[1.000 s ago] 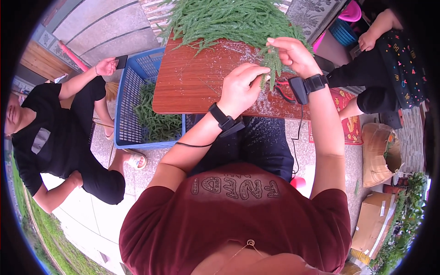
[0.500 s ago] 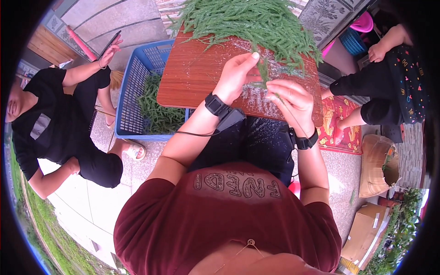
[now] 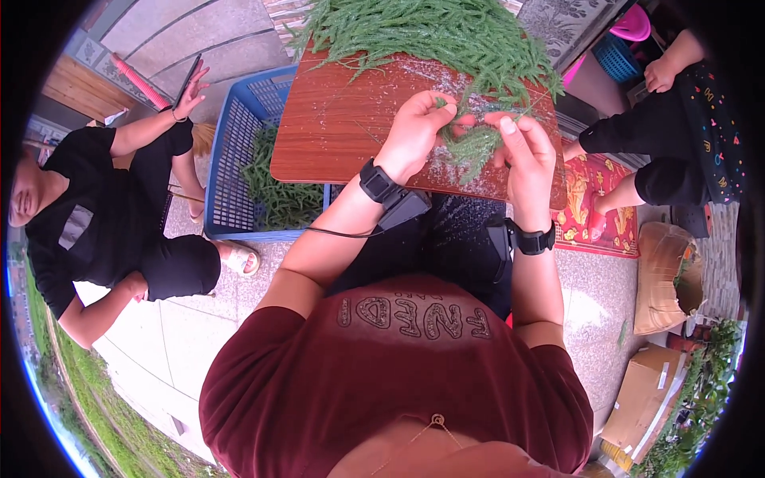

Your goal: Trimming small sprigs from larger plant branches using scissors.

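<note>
A feathery green sprig (image 3: 472,147) hangs between my two hands, over the near part of a reddish-brown wooden table (image 3: 335,119). My left hand (image 3: 418,131) is closed, thumb and forefinger pinching the sprig at its upper left. On the other side my right hand (image 3: 526,151) has its thumb and fingers closed on the sprig's upper right. A large heap of similar green sprigs (image 3: 430,40) covers the far side of the table. White flecks lie scattered on the wood around my hands.
Left of the table stands a blue plastic crate (image 3: 227,191) holding more green sprigs (image 3: 279,187). A person in black (image 3: 111,207) sits at the left, holding a dark flat device (image 3: 188,80). Another person (image 3: 677,135) is at the right, near a red patterned mat (image 3: 613,227) and cardboard boxes (image 3: 641,390).
The sprig has turned: its feathery part now droops toward me, where a thin stem trailed below my right hand before. My right hand has shifted slightly up and its fingers have turned.
</note>
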`<state>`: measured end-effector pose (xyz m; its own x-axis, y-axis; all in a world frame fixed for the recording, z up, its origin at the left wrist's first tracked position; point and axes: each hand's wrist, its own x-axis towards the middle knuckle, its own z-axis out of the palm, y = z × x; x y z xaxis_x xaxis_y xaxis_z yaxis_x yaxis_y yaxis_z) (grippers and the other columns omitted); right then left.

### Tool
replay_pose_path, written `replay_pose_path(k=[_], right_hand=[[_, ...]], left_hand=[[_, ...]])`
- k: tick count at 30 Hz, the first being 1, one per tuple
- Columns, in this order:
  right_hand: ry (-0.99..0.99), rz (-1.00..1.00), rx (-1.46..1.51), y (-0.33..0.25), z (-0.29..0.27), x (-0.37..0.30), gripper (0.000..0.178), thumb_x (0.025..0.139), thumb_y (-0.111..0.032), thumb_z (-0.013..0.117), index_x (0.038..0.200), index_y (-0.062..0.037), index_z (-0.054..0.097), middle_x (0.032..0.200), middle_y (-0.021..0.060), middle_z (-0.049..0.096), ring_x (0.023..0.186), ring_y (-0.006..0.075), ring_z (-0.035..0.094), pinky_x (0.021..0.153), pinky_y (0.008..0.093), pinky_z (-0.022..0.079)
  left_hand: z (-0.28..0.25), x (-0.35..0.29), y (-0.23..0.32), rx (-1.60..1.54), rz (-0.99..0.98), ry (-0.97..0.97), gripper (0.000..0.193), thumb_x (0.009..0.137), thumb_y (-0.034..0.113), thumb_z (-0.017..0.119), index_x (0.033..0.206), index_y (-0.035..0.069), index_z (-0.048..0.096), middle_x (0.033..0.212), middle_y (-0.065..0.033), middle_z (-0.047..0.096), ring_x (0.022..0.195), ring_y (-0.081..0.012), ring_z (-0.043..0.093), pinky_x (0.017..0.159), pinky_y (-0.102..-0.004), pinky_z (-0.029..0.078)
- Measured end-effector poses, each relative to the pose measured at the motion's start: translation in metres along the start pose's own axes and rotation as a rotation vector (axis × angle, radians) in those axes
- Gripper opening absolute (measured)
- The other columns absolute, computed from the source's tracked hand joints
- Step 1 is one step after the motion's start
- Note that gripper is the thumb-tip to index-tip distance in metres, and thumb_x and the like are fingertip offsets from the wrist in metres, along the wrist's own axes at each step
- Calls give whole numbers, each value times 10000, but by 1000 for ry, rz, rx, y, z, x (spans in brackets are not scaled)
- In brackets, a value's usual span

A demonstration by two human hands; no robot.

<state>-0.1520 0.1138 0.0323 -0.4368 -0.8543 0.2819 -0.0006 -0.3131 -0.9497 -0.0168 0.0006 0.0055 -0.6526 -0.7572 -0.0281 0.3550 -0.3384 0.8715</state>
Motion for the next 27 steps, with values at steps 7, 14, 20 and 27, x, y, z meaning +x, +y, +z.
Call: replay_pose_path(k=[7,14,20,27], right_hand=[[17,109,-97,-10,-14,9,138,898,-127,658,991,-34,700,1037,31,689,709,6,519,585,151,365],[-119,63,-88,-3,-9,8,181,885,-135,678,1003,-3,715,1069,43,686,779,46,560,672,188,409],[-28,-2,-10,4,-11,10,193,896,-97,651,1027,39,689,1113,138,668,950,136,607,853,264,463],[-49,-32,172,6,-17,14,192,917,-79,610,1060,32,675,1124,178,659,995,200,618,907,321,471]], left_hand=[[7,-4,-6,13,43,-85,123,920,51,551,1041,35,532,903,-92,694,780,-151,645,642,-278,508],[15,-10,-12,673,297,16,156,848,44,627,983,23,551,832,-77,684,756,-130,653,649,-277,500],[11,-4,-19,956,638,178,221,837,32,684,1041,12,601,893,-32,667,784,-62,601,642,-229,484],[3,-5,1,271,45,-109,232,848,24,674,1072,6,614,938,-37,672,837,-131,645,680,-252,513]])
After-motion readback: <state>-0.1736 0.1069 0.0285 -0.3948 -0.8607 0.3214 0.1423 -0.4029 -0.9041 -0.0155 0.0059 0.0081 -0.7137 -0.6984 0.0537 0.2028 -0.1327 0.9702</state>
